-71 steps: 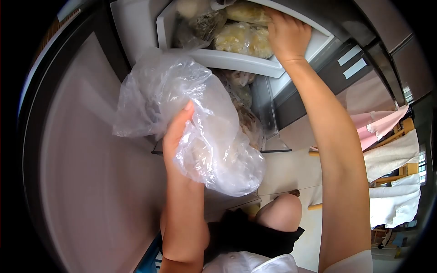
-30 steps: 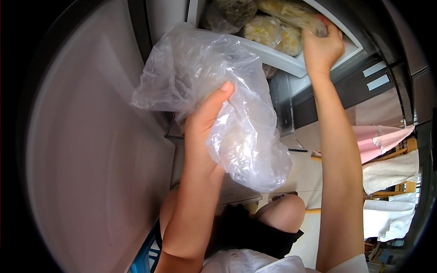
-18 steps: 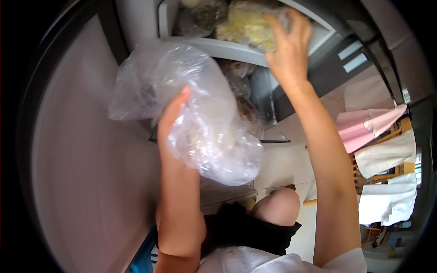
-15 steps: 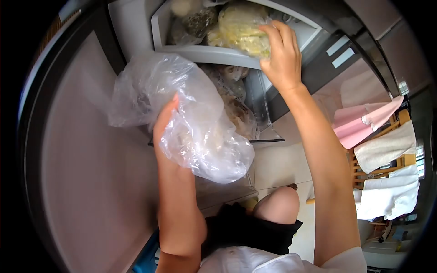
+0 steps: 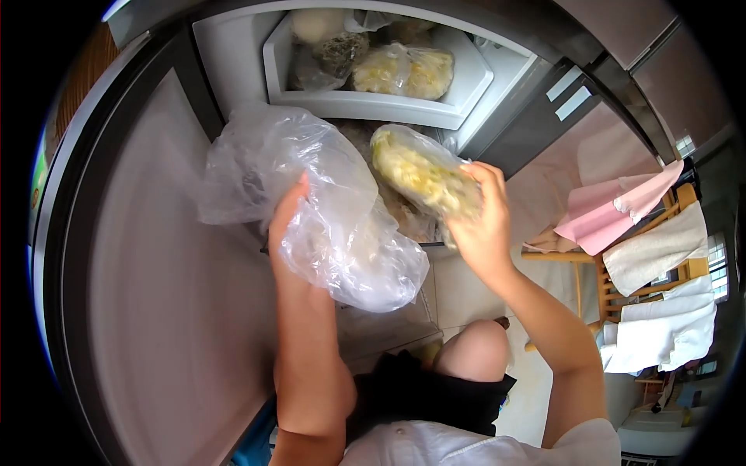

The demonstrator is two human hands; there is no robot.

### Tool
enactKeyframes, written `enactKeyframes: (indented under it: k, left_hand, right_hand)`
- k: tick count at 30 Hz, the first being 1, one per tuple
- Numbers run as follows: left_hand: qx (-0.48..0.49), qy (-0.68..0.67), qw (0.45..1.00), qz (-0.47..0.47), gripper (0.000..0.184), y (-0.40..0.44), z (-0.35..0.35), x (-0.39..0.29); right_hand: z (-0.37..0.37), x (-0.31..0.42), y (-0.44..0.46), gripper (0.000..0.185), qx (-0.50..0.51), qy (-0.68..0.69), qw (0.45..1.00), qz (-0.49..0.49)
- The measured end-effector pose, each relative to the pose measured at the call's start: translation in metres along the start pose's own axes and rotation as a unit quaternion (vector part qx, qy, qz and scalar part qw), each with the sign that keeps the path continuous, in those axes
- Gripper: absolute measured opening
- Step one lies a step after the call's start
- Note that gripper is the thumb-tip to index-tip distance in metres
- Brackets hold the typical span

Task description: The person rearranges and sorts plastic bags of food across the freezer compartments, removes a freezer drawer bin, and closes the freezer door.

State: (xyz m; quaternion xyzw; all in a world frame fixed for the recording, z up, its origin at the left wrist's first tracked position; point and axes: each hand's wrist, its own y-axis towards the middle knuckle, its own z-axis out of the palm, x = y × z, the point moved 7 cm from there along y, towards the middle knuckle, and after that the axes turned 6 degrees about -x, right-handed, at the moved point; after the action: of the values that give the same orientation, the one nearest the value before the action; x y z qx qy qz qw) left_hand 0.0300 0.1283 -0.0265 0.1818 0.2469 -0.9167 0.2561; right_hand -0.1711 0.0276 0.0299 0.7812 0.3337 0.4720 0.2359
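Observation:
My left hand is closed on a large clear plastic bag, which hangs over and hides most of the fingers. Within the bag something pale shows faintly. In my right hand is a smaller bag of yellow-green food pieces, gripped at its right end and tilted. It is held just below the front of an upper white drawer. Another bag of yellowish food lies inside that drawer, beside a bag of dark contents and a pale round item.
An open fridge door stands close at my left. Below the upper drawer, more bagged items sit in a lower compartment, partly covered. On the right are a wooden chair and rack with a pink cloth and white cloths.
My right hand has drawn a bag of yellow-green food out of the upper drawer and brought it down toward me. The left hand and large plastic bag have barely moved.

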Motion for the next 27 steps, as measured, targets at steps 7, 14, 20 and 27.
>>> enactKeyframes:
  k: [7, 14, 20, 27]
  left_hand:
    - [0.026, 0.003, 0.999, 0.020, 0.030, 0.001, 0.000, -0.003]
    - [0.064, -0.058, 0.996, -0.003, 0.031, -0.014, 0.015, -0.006]
    - [-0.013, -0.134, 0.983, -0.123, 0.033, 0.007, -0.004, 0.007]
    - [0.092, -0.078, 0.993, -0.015, 0.035, 0.004, -0.001, -0.011]
  right_hand:
    - [0.048, -0.049, 0.023, 0.054, 0.038, -0.150, 0.985, 0.081]
    - [0.080, -0.074, 0.023, 0.099, 0.200, -0.088, 0.959, 0.179]
    - [0.080, -0.083, 0.020, 0.065, 0.316, -0.252, 0.910, 0.087]
    - [0.072, -0.087, 0.026, 0.086, 0.440, -0.184, 0.865, 0.157]
